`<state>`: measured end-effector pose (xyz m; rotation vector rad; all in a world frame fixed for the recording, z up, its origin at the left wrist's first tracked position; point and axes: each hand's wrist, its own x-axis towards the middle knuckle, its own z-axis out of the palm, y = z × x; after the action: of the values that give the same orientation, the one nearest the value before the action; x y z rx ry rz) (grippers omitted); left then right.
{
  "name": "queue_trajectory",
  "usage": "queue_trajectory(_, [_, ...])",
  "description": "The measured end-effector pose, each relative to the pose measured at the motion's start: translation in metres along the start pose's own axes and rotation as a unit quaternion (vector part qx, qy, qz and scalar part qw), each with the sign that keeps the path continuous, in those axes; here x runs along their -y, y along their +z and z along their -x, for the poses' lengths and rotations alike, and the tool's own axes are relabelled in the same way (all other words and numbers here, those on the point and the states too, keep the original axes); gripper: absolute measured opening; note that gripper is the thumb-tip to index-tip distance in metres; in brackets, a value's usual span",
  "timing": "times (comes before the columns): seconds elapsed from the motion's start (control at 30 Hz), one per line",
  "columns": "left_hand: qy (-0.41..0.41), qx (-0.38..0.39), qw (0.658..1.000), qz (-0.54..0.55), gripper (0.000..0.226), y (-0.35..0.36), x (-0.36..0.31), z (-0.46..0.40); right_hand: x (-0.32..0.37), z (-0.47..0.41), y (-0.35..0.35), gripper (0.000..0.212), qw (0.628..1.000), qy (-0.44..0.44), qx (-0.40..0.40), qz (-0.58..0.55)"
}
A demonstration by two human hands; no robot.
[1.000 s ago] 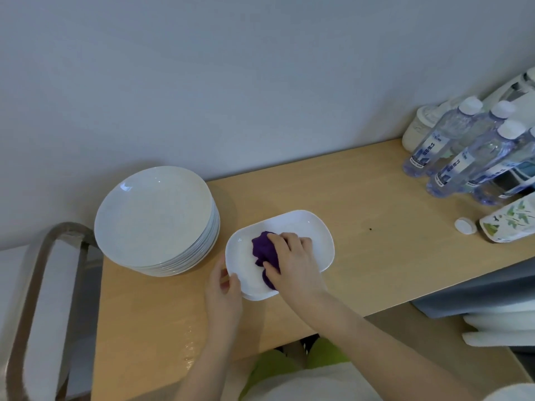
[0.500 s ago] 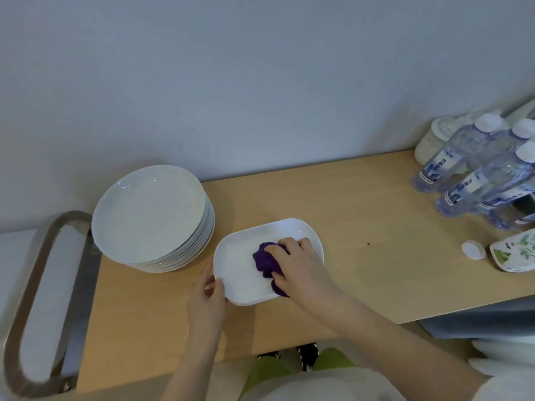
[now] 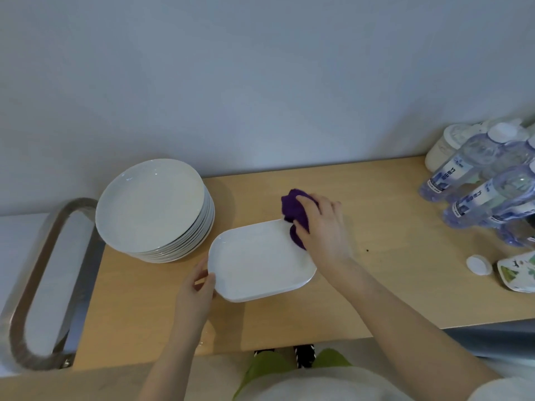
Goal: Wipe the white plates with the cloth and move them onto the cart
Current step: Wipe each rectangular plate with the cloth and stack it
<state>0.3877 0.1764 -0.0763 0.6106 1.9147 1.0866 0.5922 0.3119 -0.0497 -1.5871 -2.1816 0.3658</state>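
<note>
- The white rectangular plate [image 3: 260, 260] is likely glazed ceramic: stiff, breakable and slick, with some weight, so the sound hold looks to be a pinch on the raised rim, thumb on top and fingers beneath, rather than on the smooth face
- It is plain white with rounded corners and a shallow lip, its face bare and glossy; it lies on the table [image 3: 376, 285] between the two hands, possibly lifted a little at the near left corner, which I cannot tell for sure
- The left hand [image 3: 197, 287] grips that near left corner by the rim
- The right hand [image 3: 321, 230] is bunched around the purple cloth [image 3: 296, 217], pressing it at the plate's far right corner; the cloth is soft and crumpled, and part of it spills past the rim
- Beyond the left hand stands a stack of round white plates [image 3: 153, 209], heavy as a pile and best taken one at a time
- Further left of that hand is the cart [image 3: 43, 285], seen by its metal handle loop
- Right of the right hand stand water bottles [image 3: 477, 180], well apart from the plate
</note>
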Motion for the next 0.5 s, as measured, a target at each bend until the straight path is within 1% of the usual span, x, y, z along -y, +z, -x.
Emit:
queue_trajectory(0.07, [-0.019, -0.001, 1.0, 0.013, 0.042, -0.001, 0.002, -0.002, -0.013, -0.001, -0.009, 0.047, 0.997, 0.049, -0.044, -0.052])
queue_trajectory(0.13, [-0.038, 0.002, 0.999, 0.022, 0.037, 0.0, 0.003, -0.003, -0.031, 0.0, -0.014, 0.047, 0.993, 0.093, -0.044, -0.066])
queue_trajectory(0.27, [-0.084, 0.032, 0.995, 0.039, 0.033, 0.005, 0.001, 0.001, -0.06, 0.01, -0.01, 0.048, 0.988, 0.143, 0.022, -0.044])
queue_trajectory(0.37, [-0.101, 0.054, 0.992, 0.056, 0.029, 0.009, -0.005, 0.002, -0.072, 0.022, 0.001, 0.049, 0.983, 0.163, 0.085, -0.018])
queue_trajectory(0.47, [-0.114, 0.073, 0.989, 0.065, 0.031, 0.008, -0.01, -0.001, -0.074, 0.031, 0.008, 0.049, 0.973, 0.181, 0.142, 0.014])
queue_trajectory(0.5, [-0.12, 0.079, 0.988, 0.065, 0.033, 0.007, -0.011, -0.003, -0.073, 0.032, 0.008, 0.049, 0.97, 0.183, 0.156, 0.039])
